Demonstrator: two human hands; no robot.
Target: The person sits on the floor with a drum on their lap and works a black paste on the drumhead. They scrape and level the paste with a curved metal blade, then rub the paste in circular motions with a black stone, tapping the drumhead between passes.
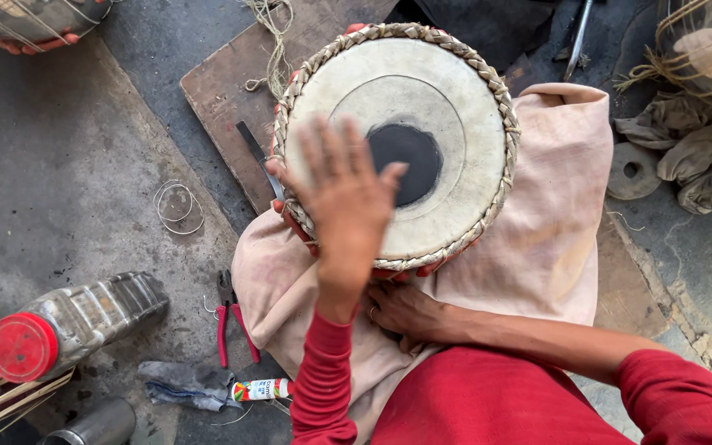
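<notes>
Hovering over the round drum with its pale skin head, black centre spot and braided straw-coloured rim [422, 124], the left hand [344, 194] is spread flat with fingers splayed, holding nothing; whether the palm touches the skin cannot be told. The drum rests on a pale pink cloth [537, 231] draped over the person's lap, with its far edge over a brown wooden board [224, 91] on the grey concrete floor [67, 165]. The right hand [405, 309] lies low against the drum's near side, just under the rim, fingers curled against the cloth; whether it grips anything cannot be told. A thin metal blade [257, 156] lies on the board just beside the drum. On the floor to the left sit red-handled pliers [228, 321], a small coil of wire [179, 204], a clear plastic bottle with a red cap [67, 325] and a small tube with a colourful label [261, 389].
</notes>
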